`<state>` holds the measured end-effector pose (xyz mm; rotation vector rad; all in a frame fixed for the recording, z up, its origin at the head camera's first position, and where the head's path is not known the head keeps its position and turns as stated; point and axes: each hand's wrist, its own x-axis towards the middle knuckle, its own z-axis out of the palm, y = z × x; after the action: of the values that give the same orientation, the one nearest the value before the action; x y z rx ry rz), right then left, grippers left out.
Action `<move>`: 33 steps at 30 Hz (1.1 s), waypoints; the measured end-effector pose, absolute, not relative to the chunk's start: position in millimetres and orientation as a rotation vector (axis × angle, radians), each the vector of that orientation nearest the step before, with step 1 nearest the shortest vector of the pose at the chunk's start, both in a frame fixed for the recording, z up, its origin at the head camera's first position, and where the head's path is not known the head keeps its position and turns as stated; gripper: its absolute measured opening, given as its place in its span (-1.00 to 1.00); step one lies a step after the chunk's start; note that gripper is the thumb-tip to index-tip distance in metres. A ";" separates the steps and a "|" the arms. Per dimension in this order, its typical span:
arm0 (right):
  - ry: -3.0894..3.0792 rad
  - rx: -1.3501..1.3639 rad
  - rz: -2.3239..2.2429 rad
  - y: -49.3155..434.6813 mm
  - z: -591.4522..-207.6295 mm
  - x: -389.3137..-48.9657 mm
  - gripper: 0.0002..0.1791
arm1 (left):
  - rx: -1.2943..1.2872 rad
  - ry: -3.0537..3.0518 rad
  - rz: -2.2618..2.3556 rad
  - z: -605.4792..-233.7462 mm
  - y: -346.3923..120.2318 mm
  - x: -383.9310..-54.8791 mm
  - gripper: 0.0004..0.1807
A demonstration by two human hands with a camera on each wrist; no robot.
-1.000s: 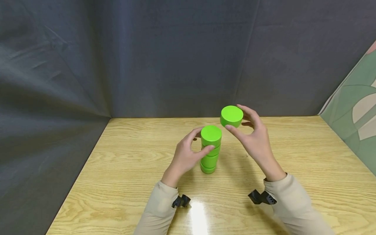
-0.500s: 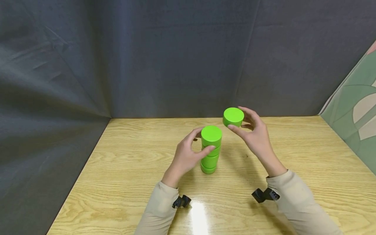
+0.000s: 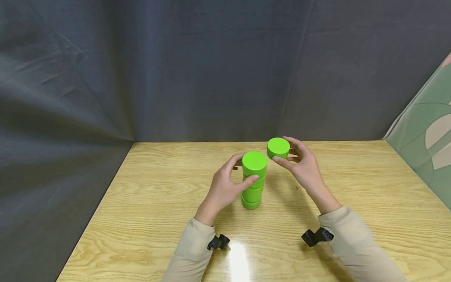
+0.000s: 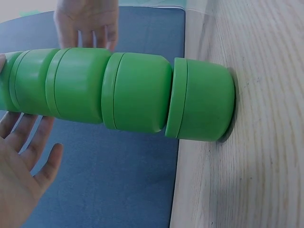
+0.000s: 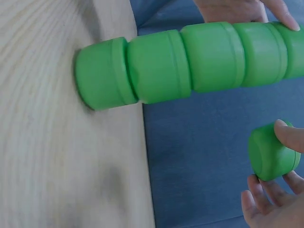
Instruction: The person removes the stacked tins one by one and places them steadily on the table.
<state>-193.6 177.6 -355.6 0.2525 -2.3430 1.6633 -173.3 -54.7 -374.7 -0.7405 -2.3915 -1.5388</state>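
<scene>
Several green round lidded jars form a tall stack (image 3: pixel 254 161), upright and slightly uneven in the head view. Around its upper part my left hand (image 3: pixel 222 186) curls, thumb across the front and fingers going behind. The left wrist view shows the lowest jar (image 4: pixel 204 99) standing on the wood, a little offset from the one above. To the right of the stack top, my right hand (image 3: pixel 305 169) pinches a separate green jar (image 3: pixel 278 147) between thumb and fingers. That jar (image 5: pixel 270 151) is in the air, apart from the stack, in the right wrist view.
Everything stands over a light wooden table (image 3: pixel 148 203). A dark grey curtain (image 3: pixel 211 70) closes off the back and left side, and a green patterned cloth (image 3: pixel 428 129) hangs at the right. Black wrist cameras (image 3: pixel 218 242) stick out below the sleeves.
My right hand first drifts slightly right with its jar, then lowers it a little beside the stack top. The left hand and the stack keep their place.
</scene>
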 end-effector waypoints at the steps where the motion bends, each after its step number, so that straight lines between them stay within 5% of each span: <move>1: -2.347 0.244 1.670 177.7 -358.0 -194.5 -0.28 | -0.741 -2.393 -1.543 -374.8 -54.6 -173.4 -0.37; 33: -2.427 -0.093 1.810 184.8 -401.9 -222.7 -0.25 | -0.743 -2.403 -1.545 -373.2 -54.9 -174.5 -0.36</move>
<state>-222.7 184.8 -401.9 -0.0932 -2.4273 1.8095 -174.5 -54.9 -373.2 -0.7432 -2.4026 -1.5448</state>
